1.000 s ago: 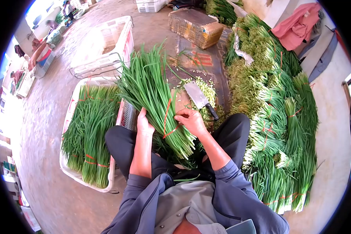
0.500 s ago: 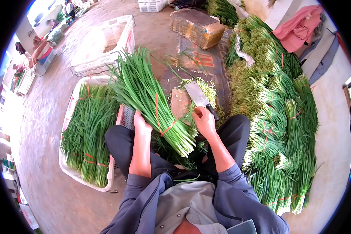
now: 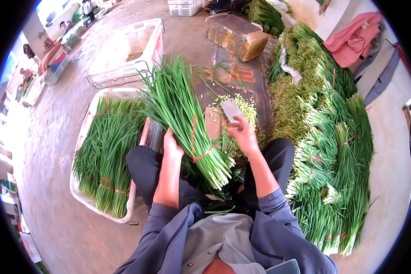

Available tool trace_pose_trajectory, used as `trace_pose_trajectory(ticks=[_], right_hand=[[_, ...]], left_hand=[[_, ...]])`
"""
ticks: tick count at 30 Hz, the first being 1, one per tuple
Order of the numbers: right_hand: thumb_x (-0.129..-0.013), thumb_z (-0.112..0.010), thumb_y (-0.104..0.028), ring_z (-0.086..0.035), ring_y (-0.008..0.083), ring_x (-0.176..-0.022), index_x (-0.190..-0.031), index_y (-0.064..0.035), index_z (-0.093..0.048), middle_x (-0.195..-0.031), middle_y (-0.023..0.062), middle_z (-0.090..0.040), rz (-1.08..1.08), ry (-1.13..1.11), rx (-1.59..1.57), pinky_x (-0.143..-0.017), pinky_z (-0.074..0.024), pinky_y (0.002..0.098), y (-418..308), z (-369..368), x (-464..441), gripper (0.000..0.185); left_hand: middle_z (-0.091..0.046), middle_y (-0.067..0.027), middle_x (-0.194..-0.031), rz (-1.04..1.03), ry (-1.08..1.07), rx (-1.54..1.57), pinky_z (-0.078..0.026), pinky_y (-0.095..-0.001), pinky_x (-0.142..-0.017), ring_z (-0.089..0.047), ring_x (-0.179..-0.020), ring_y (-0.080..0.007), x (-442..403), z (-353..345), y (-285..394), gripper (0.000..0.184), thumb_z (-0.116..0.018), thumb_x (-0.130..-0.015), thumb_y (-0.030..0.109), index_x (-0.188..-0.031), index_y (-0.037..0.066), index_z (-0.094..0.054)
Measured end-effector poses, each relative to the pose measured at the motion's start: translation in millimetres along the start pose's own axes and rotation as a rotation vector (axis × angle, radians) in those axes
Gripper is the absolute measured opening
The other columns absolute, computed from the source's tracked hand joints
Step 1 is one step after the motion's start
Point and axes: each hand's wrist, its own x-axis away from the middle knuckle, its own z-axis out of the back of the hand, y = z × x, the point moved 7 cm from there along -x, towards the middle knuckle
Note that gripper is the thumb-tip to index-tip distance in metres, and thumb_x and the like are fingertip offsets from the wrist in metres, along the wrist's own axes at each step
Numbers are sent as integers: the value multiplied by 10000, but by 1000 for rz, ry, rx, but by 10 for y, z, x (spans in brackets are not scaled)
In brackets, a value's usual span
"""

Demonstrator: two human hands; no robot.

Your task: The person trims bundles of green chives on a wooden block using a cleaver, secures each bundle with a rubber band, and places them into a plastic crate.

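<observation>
My left hand (image 3: 172,146) is closed around a large bundle of garlic chives (image 3: 180,102), under its left side. The bundle slants across my lap, green tips up and left, pale cut ends down and right, with a red tie round its lower part. My right hand (image 3: 244,136) is at the handle end of a cleaver (image 3: 231,110), its fingers bent and slightly blurred. The hand hides the handle, so whether it grips it is unclear. The blade lies over pale chopped stem ends (image 3: 246,111), beside a wooden board (image 3: 214,122).
On the left stand a white crate of tied chives (image 3: 112,150) and another white crate (image 3: 123,61) behind it. A long pile of chive bundles (image 3: 326,155) lines the right side. A taped box (image 3: 236,37) stands ahead. Other people (image 3: 87,9) are far left.
My right hand has moved up over the cleaver's handle, which was visible before. The chive bundle stays in my left hand. The whole view has shifted slightly.
</observation>
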Motion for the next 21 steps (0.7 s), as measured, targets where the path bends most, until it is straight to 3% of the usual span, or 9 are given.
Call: trace_pose_trajectory(ticks=[2,6,8,10,12,14,16,19,21], right_hand=[[-902,-794,-302,-573,313,-1289,-1580,24,-222,-1398,285,-564,-159,-384,37,-1047,-481,414,-341,-366,191,945],[-890,-779,-458,-591,259,-1239,-1478,56,-418,-1345,223,-613,-82,-331,-45,-1068,-457,390,-42,-750,50,861],[-880,-790,-461,-600,237,-1217,-1437,67,-477,-1321,189,-634,-76,-296,-70,-1063,-459,373,-76,-853,10,829],[-861,-821,-410,-642,251,-1155,-1403,45,-521,-1259,170,-677,120,-76,5,-1029,-483,383,209,-846,-82,768],[-847,-832,-403,-675,267,-1108,-1364,40,-550,-1206,178,-705,195,-55,166,-996,-504,392,87,-856,-20,737],[-849,-834,-364,-696,266,-1064,-1336,36,-568,-1172,175,-720,209,-82,271,-968,-523,393,-70,-868,78,684],[-859,-831,-328,-700,257,-1044,-1328,34,-571,-1164,168,-721,185,-125,301,-956,-532,388,46,-894,109,648],[-893,-783,-123,-680,198,-1035,-1342,11,-559,-1185,128,-696,-10,-92,-277,-923,-559,347,228,-778,73,520],[-913,-764,-135,-656,174,-972,-1258,-3,-582,-1104,87,-679,-125,-53,-435,-862,-548,335,290,-772,78,411]], left_hand=[[-688,-168,-1246,52,-35,40,-552,-499,-1001,-685,-1115,-315,13,-99,-88,421,-424,-1062,282,-1310,-6,-605],[-683,-168,-1234,50,-8,-22,-550,-479,-975,-679,-1093,-312,108,-274,-273,512,-423,-1065,421,-1334,19,-591],[-601,-117,-1370,-128,-56,-20,-458,-449,-1081,-587,-1234,-286,216,-307,-178,700,-415,-1031,627,-1445,68,-493],[-563,-96,-1395,-176,166,-234,-434,-434,-1101,-553,-1268,-260,352,-118,-110,679,-488,-1029,570,-1496,83,-410],[-544,-91,-1386,-318,39,-509,-418,-425,-1110,-526,-1287,-239,222,-14,-145,646,-613,-1014,412,-1510,83,-363],[-574,-89,-1336,-251,76,-516,-496,-390,-1021,-581,-1197,-218,306,-160,-203,551,-696,-952,128,-1435,48,-443],[-625,-91,-1255,-186,201,-575,-550,-392,-948,-638,-1113,-222,240,-56,-223,420,-663,-954,98,-1344,19,-528],[-682,-127,-1097,-178,202,-357,-615,-416,-801,-715,-919,-260,239,-38,-217,290,-610,-945,60,-1225,-12,-587],[-684,-134,-1086,-169,191,-310,-616,-424,-791,-717,-903,-267,255,-57,-221,274,-603,-942,60,-1205,-15,-590]])
